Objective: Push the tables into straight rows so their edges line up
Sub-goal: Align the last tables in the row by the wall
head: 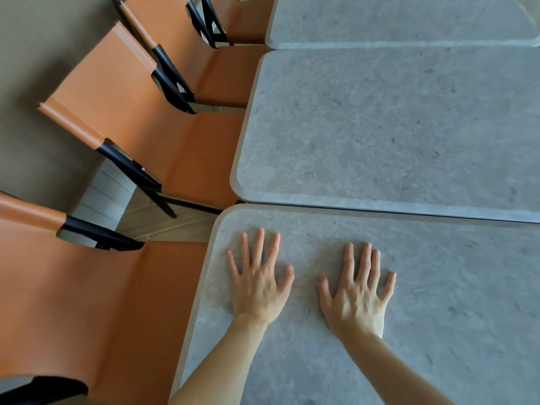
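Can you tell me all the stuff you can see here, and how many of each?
tables: 3, grey stone-look tops with rounded corners, in a row down the right side; nearest table under the hands, middle table, far table at the top
chairs: 4, orange with black frames, along the left side of the tables; nearest, next, then, farthest only partly in view
floor: 1, brownish, far left
left hand: 1, flat on the nearest table, fingers spread
right hand: 1, flat on the same table, fingers straight
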The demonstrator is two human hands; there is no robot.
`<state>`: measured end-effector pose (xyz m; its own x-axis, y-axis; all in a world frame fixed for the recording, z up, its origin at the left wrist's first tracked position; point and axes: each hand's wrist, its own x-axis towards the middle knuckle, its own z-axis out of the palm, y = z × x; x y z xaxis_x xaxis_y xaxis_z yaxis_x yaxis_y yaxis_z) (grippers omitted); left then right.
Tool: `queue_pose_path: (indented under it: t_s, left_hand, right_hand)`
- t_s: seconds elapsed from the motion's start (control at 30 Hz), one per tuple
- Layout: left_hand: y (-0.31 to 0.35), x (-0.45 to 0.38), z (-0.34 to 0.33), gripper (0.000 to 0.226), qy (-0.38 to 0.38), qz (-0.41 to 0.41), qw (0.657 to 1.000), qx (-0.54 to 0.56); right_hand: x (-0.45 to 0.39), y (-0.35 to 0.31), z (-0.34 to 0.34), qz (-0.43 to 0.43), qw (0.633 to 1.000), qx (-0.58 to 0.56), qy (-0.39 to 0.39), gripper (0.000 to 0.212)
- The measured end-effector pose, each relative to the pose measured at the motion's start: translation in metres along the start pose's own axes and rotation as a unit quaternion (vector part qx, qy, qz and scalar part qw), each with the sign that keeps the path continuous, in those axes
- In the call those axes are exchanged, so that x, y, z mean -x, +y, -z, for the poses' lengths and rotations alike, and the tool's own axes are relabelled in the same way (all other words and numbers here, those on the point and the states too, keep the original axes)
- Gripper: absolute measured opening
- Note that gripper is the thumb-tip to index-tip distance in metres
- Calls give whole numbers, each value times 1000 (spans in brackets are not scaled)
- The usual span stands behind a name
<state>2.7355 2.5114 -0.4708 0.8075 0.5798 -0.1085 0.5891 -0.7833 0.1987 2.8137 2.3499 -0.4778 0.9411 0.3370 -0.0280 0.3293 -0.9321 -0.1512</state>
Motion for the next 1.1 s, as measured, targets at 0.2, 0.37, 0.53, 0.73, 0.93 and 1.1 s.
queue_pose_path:
  t_s: [0.2,0.37,0.53,0.73,0.93,1.1]
  left_hand:
    - [0,-7,1,73,1,-6,1000,-9]
    - [-1,-8,1,72,-2,-8,1000,-7]
    - [-1,-7,2,73,-8,-9,1000,-11]
    - [-1,-9,2,73,-12,-6,1000,-20]
    - [0,-8,1,73,-14,-14,1000,-17]
    - [-3,-8,0,73,-29,-23,999,-20]
  right_hand:
    - [-4,-2,-1,-7,1000,-1,4,84]
    - [-5,-2,-2,-6,1000,-1,10,84]
    - [-5,-3,-1,-10,1000,-9,0,84]
    - [-6,-4,1,-13,1000,-7,-9,85]
    - [-4,-3,9,-14,999,-31,-21,86]
    - [-3,-4,17,-29,996,-70,-48,82]
